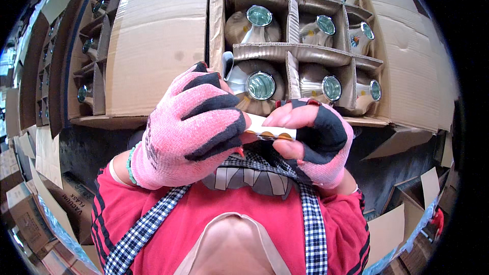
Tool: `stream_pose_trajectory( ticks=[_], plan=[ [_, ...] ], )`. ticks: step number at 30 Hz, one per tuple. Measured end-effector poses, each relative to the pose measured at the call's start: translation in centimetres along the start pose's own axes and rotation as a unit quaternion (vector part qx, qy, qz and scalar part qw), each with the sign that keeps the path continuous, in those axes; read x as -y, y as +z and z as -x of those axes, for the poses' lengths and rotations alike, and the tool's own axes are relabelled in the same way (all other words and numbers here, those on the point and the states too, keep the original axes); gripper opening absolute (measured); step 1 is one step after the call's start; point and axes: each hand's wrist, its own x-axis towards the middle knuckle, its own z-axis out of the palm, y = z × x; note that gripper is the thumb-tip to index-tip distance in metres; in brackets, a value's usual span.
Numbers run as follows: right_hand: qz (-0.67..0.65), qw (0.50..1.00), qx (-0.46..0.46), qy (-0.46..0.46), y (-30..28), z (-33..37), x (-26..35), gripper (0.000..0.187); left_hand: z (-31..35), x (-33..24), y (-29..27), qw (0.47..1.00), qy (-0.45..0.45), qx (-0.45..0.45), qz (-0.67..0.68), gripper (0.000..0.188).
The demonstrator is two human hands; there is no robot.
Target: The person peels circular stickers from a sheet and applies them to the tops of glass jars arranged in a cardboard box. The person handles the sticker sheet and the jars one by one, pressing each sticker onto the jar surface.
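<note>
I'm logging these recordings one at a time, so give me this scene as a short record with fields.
held item: small white strip with orange-brown round spots
right hand: pink-and-black gloved right hand, pinching the strip between thumb and fingers
left hand: pink-and-black gloved left hand, fingertips at the strip's left end; grip unclear
box: open brown cardboard box with cardboard dividers
contents: shiny rounded glass vessels, round mouths facing up
left side: another divided cardboard box
</note>
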Motion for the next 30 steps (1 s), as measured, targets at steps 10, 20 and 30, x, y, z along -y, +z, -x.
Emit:
stream_pose_trajectory(
  ticks=[10, 20, 30],
  plan=[
    [0.060, 0.992, 0.026, -0.107, -0.7, -0.2, -0.3, 0.019, 0.0, 0.3, 0.3, 0.996, -0.008, 0.016, 0.090, 0.018],
    [0.041, 0.997, 0.001, -0.062, 0.0, 0.2, -0.4, 0.019, 0.8, 0.8, 1.3, 0.960, -0.132, 0.017, 0.246, 0.008],
    [0.365, 0.903, 0.047, -0.222, -0.7, -0.5, 0.5, 0.033, 0.5, 1.0, 0.3, 0.938, -0.215, 0.094, 0.256, 0.009]
  ],
)
